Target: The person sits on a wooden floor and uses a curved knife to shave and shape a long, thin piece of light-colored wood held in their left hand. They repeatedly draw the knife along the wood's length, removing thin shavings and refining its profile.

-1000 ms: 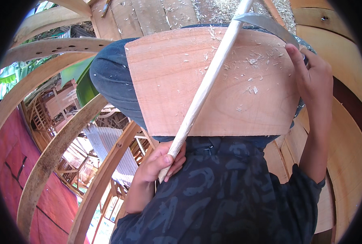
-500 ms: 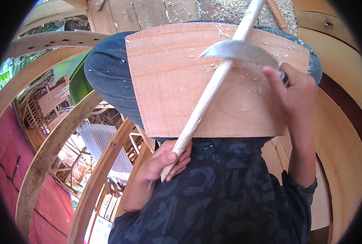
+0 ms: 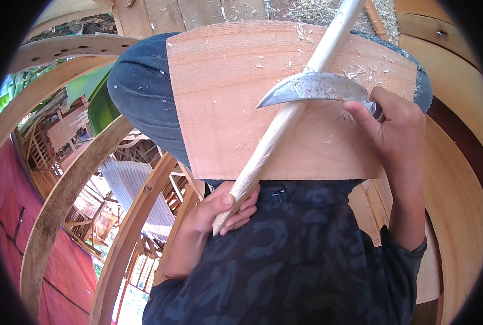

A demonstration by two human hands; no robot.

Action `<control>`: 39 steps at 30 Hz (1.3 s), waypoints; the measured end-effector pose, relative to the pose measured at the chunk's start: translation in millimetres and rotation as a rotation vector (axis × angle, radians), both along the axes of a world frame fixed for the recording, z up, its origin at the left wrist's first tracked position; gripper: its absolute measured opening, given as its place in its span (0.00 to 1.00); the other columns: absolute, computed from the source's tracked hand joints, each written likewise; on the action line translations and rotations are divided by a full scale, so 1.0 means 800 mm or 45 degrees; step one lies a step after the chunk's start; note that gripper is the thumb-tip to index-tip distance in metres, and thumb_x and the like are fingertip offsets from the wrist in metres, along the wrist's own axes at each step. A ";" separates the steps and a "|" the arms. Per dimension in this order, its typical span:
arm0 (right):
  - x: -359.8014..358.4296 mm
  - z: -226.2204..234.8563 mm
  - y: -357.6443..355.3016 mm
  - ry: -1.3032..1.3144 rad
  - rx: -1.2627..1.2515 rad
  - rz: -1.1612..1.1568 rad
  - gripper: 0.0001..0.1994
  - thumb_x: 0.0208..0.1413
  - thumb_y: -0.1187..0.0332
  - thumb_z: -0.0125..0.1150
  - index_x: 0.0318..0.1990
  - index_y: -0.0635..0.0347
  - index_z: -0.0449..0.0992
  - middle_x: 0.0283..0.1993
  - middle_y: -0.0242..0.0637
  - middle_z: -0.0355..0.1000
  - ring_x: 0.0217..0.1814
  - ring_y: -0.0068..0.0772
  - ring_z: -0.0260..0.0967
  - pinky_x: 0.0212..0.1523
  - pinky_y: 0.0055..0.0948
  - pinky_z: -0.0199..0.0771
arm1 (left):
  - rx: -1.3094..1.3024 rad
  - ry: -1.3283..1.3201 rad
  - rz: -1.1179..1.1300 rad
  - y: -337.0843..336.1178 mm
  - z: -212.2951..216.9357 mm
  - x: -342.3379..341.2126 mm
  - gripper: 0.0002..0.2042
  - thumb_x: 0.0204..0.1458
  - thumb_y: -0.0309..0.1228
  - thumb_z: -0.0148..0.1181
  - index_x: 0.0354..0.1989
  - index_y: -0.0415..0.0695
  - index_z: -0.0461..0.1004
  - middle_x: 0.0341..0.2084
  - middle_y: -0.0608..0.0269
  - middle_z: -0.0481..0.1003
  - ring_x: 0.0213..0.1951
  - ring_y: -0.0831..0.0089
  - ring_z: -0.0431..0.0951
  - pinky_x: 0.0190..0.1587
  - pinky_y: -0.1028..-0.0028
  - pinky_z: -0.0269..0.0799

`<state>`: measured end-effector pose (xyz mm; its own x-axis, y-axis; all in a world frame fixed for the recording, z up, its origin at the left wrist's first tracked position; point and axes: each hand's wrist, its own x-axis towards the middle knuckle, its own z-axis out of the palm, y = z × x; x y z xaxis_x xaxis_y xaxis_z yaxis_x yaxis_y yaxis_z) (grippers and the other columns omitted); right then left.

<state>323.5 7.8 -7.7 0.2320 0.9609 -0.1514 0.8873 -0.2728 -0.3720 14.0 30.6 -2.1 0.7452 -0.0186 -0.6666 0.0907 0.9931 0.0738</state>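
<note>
My left hand [image 3: 228, 210] is closed around the lower end of a long pale wooden stick [image 3: 271, 138], close to my belly. From there the stick slants up to the right, across a flat wooden board [image 3: 214, 108] lying over my lap. My right hand [image 3: 396, 122] grips the handle of a curved knife [image 3: 317, 88] with a rust-specked steel blade. That blade lies across the stick, over the board's upper right part, its tip pointing left. The knife's handle is mostly hidden inside my fist. Thin wood shavings [image 3: 361, 70] are scattered on the board.
Wooden planks [image 3: 165, 15] and a heap of shavings [image 3: 312, 11] lie beyond my knees. Curved wooden ribs [image 3: 68, 200] rise on the left, with corrugated sheet metal [image 3: 138, 187] behind them. Curved planking [image 3: 458, 200] runs close along my right side.
The knife blade has come slightly down the stick toward me and now shows sharply instead of blurred. My left hand still holds the stick's lower end.
</note>
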 end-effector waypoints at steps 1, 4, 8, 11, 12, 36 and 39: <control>0.001 -0.004 0.001 -0.025 0.031 -0.013 0.29 0.49 0.43 0.64 0.18 0.63 0.69 0.13 0.42 0.62 0.15 0.42 0.63 0.19 0.34 0.61 | -0.018 -0.020 0.007 0.001 -0.003 0.001 0.30 0.47 0.60 0.60 0.26 0.41 0.60 0.10 0.71 0.61 0.08 0.86 0.60 0.11 0.87 0.55; 0.044 -0.018 0.012 -0.034 -0.039 -0.436 0.30 0.51 0.40 0.61 0.19 0.64 0.72 0.11 0.39 0.60 0.14 0.37 0.60 0.18 0.33 0.59 | -0.101 -0.064 0.061 -0.007 -0.008 -0.007 0.30 0.47 0.59 0.61 0.26 0.41 0.60 0.10 0.71 0.61 0.08 0.86 0.60 0.11 0.87 0.56; 0.085 -0.009 -0.008 0.032 -0.075 -0.566 0.30 0.55 0.41 0.58 0.23 0.67 0.75 0.11 0.37 0.57 0.14 0.31 0.55 0.19 0.30 0.56 | -0.138 -0.103 0.076 -0.009 -0.013 -0.012 0.30 0.46 0.60 0.61 0.26 0.41 0.60 0.11 0.71 0.61 0.08 0.87 0.60 0.10 0.88 0.56; 0.018 0.012 -0.011 0.065 -0.098 -0.166 0.29 0.49 0.43 0.65 0.18 0.64 0.70 0.12 0.39 0.61 0.13 0.40 0.58 0.18 0.34 0.59 | -0.198 -0.127 0.068 -0.005 -0.015 -0.006 0.30 0.46 0.60 0.61 0.26 0.41 0.59 0.11 0.71 0.61 0.08 0.87 0.60 0.09 0.88 0.57; 0.004 0.008 -0.008 0.065 -0.060 -0.099 0.28 0.48 0.43 0.66 0.18 0.63 0.70 0.12 0.39 0.62 0.14 0.41 0.59 0.18 0.34 0.60 | -0.214 -0.134 0.080 -0.006 -0.015 -0.005 0.30 0.47 0.60 0.61 0.26 0.42 0.59 0.11 0.71 0.61 0.08 0.87 0.60 0.09 0.88 0.57; 0.002 0.002 0.004 -0.007 -0.096 0.041 0.26 0.54 0.47 0.62 0.24 0.67 0.71 0.15 0.42 0.57 0.17 0.35 0.52 0.21 0.31 0.56 | -0.289 -0.196 0.088 -0.006 -0.023 -0.004 0.29 0.48 0.59 0.61 0.27 0.42 0.60 0.11 0.73 0.61 0.08 0.87 0.61 0.10 0.88 0.58; 0.029 -0.010 0.018 -0.094 -0.092 -0.230 0.31 0.53 0.40 0.58 0.21 0.66 0.72 0.13 0.41 0.58 0.15 0.37 0.56 0.20 0.32 0.59 | -0.301 -0.200 0.087 -0.003 -0.021 -0.004 0.29 0.48 0.59 0.60 0.27 0.42 0.60 0.11 0.72 0.61 0.08 0.88 0.61 0.10 0.88 0.57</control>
